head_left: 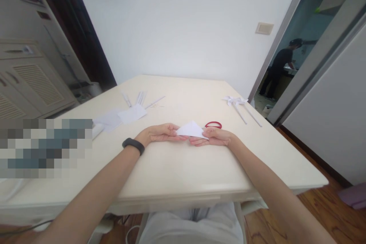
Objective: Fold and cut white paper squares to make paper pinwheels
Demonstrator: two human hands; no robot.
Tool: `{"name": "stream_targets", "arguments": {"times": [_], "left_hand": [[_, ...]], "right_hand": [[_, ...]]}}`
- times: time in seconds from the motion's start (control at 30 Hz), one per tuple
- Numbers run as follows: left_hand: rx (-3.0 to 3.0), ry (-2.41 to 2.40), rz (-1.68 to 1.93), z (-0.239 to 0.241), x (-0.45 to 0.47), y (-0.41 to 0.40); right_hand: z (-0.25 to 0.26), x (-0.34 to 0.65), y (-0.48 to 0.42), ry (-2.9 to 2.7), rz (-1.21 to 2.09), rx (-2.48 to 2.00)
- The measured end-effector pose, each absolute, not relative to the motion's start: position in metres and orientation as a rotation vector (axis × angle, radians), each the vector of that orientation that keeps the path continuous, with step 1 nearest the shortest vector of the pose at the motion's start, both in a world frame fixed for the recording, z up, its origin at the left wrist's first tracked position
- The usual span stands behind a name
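Insp. of work surface: cream, smooth-topped table stood against a white wall. Bare L hand, w/ black band on the wrist, was clamped on the L corner of a white, triangular piece of folded paper; thumb on top, fingers below. Bare R hand gripped the R corner likewise. Hands were close together, fingertips nearly meeting under the paper; contact btwn them: cannot tell. Paper was held nr table centre, point facing the wall, long edge twd the person.

Red loop handle lay just beyond R hand; remainder mostly hidden. Far R: two white paper pinwheels lay side by side, thin pale sticks pointing twd the near R edge. L side: flat white paper sheets, overlapping, w/ slim pale rods just behind. Through doorway at R, a dark-clothed person stood well apart, leaning fwd.
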State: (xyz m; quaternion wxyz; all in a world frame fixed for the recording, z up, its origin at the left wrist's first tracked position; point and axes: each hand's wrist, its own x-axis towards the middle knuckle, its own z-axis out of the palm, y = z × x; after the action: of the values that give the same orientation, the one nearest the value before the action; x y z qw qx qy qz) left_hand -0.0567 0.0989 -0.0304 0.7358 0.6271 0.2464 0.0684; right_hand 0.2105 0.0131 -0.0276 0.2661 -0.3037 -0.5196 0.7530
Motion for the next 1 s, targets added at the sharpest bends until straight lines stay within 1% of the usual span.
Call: {"name": "stream_targets", "arguments": {"times": [0.4,1.0], "left_hand": [[1.284,0.496,0.238,-0.036,-0.054,0.104],[1.126,0.486,0.400,-0.041,-0.052,0.106]], "right_hand": [[-0.036,0.217,0.021,-1.404,2.084,-0.721],[-0.039,0.220,0.026,-1.365,2.019,-0.703]]}}
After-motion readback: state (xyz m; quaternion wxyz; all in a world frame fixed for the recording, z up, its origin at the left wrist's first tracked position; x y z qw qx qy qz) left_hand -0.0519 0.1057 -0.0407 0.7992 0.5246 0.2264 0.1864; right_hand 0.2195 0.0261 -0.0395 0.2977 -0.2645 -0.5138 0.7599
